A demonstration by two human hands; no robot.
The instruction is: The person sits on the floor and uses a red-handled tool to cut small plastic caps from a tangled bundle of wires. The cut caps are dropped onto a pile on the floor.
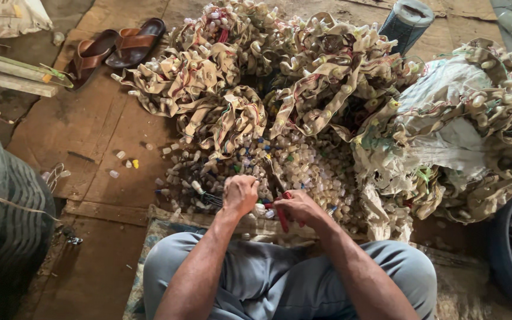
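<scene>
Left hand [240,194]: you are clenching it around a small pale socket piece [259,208] and a bundle of thin wires [211,200] trailing toward 9 o'clock.
Right hand [299,206]: you are gripping the red handles of a pair of pliers [282,214], fingers closed tight; the tool's tip is sitting just beside your left fist.
Work piece: it is resting between your 2 hands, directly above your knees, at the near edge of the heap.
Loose pile [303,166]: small pale caps and sockets are lying at 12 o'clock from your hands, touching them.
Strips [327,65]: long beige bands studded with sockets are piling up from 10 to 3 o'clock.
Sandals [117,50]: 2 brown ones are sitting far off at 10 o'clock.
Tyre [7,219]: it is standing at 9 o'clock.
Risk: the pliers are working right against your left fingers, so a slip off the small piece could nip them.
Risk: a tug on the wires could scatter the loose pile.
</scene>
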